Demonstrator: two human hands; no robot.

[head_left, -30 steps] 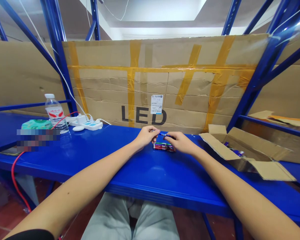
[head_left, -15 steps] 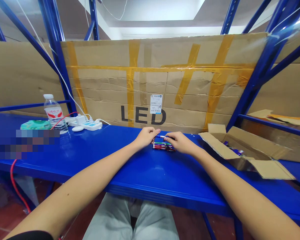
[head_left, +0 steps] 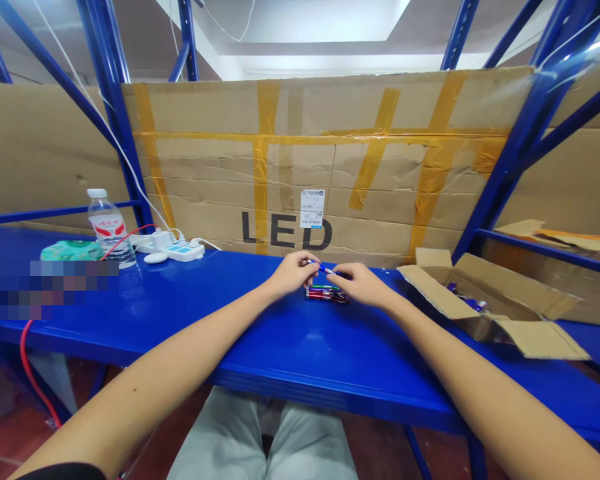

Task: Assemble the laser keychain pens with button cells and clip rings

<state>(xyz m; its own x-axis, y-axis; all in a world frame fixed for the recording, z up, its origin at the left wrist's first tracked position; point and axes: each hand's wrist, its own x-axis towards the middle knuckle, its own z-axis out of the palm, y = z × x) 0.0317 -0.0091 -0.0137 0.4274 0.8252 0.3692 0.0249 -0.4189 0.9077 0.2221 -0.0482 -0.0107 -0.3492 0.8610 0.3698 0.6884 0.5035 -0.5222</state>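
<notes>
A blue pen point(head_left: 326, 269) spans the gap between my two hands, just above the table. My left hand point(head_left: 295, 273) pinches its left end between thumb and fingers. On the other side, my right hand point(head_left: 359, 283) closes its fingertips on the right end. Below the hands several pens point(head_left: 321, 293) lie side by side on the blue table point(head_left: 300, 360); red and green barrels show, and my right fingers partly cover their right ends.
On the right stands an open cardboard box point(head_left: 485, 287) with blue items inside. A water bottle point(head_left: 111, 230), a green packet point(head_left: 71, 251) and a white power strip point(head_left: 183, 250) sit at the left. Behind the table rises a large cardboard panel point(head_left: 205, 180).
Both hands have stayed nearly in place. The blue pen between them has shifted slightly up and tilts more, its left end now pinched in my left fingers.
</notes>
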